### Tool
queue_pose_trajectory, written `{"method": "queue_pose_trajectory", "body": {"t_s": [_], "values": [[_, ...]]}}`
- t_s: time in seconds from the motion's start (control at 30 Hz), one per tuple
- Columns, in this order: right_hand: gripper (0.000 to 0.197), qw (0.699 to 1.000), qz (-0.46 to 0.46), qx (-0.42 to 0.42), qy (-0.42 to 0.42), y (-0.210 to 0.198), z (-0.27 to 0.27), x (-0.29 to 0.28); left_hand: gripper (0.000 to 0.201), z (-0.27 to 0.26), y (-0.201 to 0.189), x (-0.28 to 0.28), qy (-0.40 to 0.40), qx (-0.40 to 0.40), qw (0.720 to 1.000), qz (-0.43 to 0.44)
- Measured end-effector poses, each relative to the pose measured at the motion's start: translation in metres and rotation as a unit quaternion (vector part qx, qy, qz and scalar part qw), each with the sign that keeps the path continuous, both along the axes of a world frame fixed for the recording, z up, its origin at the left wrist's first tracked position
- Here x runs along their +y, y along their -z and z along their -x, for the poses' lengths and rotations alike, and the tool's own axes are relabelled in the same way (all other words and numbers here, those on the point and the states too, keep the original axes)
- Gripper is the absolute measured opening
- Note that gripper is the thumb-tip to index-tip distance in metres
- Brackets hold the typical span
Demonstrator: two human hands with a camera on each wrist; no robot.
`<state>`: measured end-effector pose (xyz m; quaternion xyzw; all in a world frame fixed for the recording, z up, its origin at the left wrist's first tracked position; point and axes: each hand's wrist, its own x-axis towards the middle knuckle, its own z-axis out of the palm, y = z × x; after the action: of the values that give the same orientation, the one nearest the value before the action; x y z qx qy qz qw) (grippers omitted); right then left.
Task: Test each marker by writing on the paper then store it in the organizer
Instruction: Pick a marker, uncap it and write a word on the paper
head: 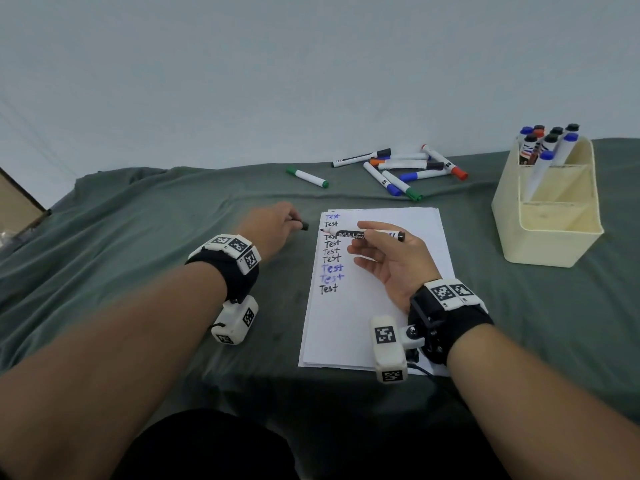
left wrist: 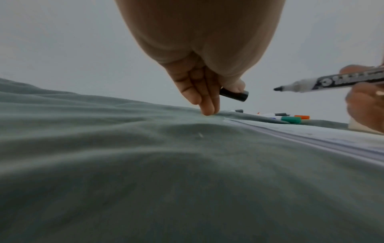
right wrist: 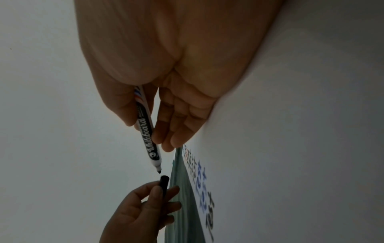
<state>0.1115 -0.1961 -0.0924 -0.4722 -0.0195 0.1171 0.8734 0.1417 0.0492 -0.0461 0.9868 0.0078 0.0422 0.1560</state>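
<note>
Two hands busy: our right hand pinches the marker, left hand pinches its cap. Line tip and cap up straight, then push till snug.

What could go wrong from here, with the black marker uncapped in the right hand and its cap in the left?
The bare tip of the black marker hangs over the paper near the written lines; a dip could smudge them. The cap is only pinched in the left hand and could drop on the cloth.
</note>
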Motion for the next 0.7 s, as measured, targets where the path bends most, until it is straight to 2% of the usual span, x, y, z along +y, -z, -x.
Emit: {"method": "queue_pose_trajectory", "body": {"t_s": [0.1, 0.23, 0.5, 0.7], "values": [[0.016, 1.0, 0.005, -0.005, -0.002, 0.0, 0.0, 0.0, 0.003, 0.003, 0.002, -0.009, 0.036, -0.013, 0.999, 0.018], [0.016, 1.0, 0.006, -0.003, -0.003, 0.0, 0.0, 0.0, 0.006, 0.008, 0.002, -0.017, 0.081, -0.013, 0.996, 0.025], [0.015, 1.0, 0.013, -0.009, -0.005, 0.0, 0.0, 0.0, 0.005, 0.014, -0.004, -0.021, 0.094, -0.006, 0.995, 0.042], [0.015, 0.999, 0.033, -0.023, -0.014, -0.001, 0.002, 0.001, 0.011, 0.018, -0.006, -0.031, 0.13, 0.029, 0.99, 0.035]]}}
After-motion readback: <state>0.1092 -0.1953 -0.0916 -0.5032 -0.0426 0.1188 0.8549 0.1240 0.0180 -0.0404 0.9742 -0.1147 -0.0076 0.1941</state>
